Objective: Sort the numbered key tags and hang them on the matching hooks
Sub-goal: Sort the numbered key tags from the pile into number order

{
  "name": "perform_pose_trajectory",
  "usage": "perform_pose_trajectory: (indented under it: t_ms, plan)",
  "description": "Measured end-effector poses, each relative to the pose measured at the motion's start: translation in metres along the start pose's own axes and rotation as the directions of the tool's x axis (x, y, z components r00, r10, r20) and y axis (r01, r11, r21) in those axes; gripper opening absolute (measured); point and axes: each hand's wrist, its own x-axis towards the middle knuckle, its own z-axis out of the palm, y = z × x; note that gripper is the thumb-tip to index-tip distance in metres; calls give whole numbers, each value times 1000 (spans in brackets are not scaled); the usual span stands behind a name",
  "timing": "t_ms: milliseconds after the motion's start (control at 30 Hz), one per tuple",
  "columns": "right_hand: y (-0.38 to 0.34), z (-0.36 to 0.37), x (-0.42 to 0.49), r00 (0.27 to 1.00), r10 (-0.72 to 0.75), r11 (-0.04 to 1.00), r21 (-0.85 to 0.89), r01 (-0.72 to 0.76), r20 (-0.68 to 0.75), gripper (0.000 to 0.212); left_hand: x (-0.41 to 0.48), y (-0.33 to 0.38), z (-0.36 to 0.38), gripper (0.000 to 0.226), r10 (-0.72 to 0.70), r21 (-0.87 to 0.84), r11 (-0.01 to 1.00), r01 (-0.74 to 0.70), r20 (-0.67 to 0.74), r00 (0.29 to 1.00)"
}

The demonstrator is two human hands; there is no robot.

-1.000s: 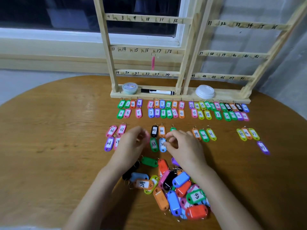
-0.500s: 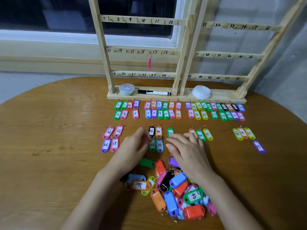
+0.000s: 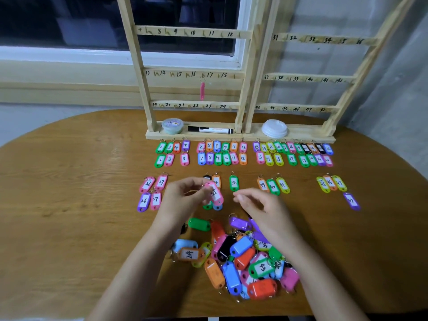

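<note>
My left hand pinches a pink key tag lifted just above the table, over the row with tags 33 and 34. Beside it my right hand hovers with loosely curled fingers and holds nothing, just below the green tag 36. Numbered tags lie sorted in rows in front of the wooden hook rack. An unsorted pile of tags sits near me under my wrists. One pink tag hangs on the hook by 17.
On the rack base lie a small tub, a black marker and a white lid. Tags 45 to 47 and a lone purple tag lie at the right. The round wooden table ends near the wall.
My left hand has lifted a pink tag off the table by the 33/34 group. My right hand has drawn back to the right, uncovering tag 36.
</note>
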Motion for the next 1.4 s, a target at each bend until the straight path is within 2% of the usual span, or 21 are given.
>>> perform_pose_trajectory:
  t_ms: [33, 167, 267, 333, 433, 533, 667, 733, 867, 1033, 1167, 1300, 1400]
  plan:
    - [-3, -1, -2, 1000, 18, 998, 52, -19, 15, 14, -1, 1, 5, 11, -3, 0, 1000, 3, 15, 1000]
    - [-8, -6, -11, 997, 71, 990, 123, -75, 35, 12, -9, 4, 24, 11, 14, 16, 1000, -16, 125, 992]
    - [-3, -16, -18, 991, 116, 973, 208, -100, -65, 20, -12, 2, 28, 12, 71, 82, 993, -82, 135, 988]
    - [2, -25, -23, 974, 169, 953, 277, -122, -152, 20, -9, -2, 26, 14, 119, 209, 968, -139, 107, 987]
    - [12, -34, -30, 954, 238, 930, 328, -169, -183, 14, -7, -8, 26, 17, 167, 424, 877, -225, 169, 971]
    - [17, -38, -36, 944, 279, 910, 362, -203, -174, 12, -7, -13, 34, 18, 221, 555, 751, -357, 298, 929]
    - [21, -43, -39, 931, 310, 893, 394, -217, -191, 12, -2, -22, 42, 21, 191, 633, 590, -501, 494, 848]
    - [22, -45, -41, 927, 317, 893, 393, -221, -199, 13, 1, -25, 42, 23, 189, 656, 540, -527, 516, 836]
    - [25, -47, -41, 923, 331, 893, 383, -238, -198, 13, 4, -25, 41, 27, 192, 670, 503, -545, 529, 827]
    - [26, -46, -40, 921, 338, 893, 375, -248, -196, 12, 2, -26, 39, 21, 238, 676, 534, -508, 456, 858]
    - [25, -44, -33, 930, 315, 903, 360, -233, -188, 10, 0, -22, 29, 18, 273, 619, 651, -439, 349, 896]
    - [22, -36, -13, 946, 266, 938, 274, -210, -185, 11, -5, -11, 19, 8, 239, 529, 776, -344, 257, 936]
    - [17, -22, 9, 962, 206, 971, 156, -179, -180, 11, -12, -4, 13, 27, 218, 407, 873, -268, 165, 962]
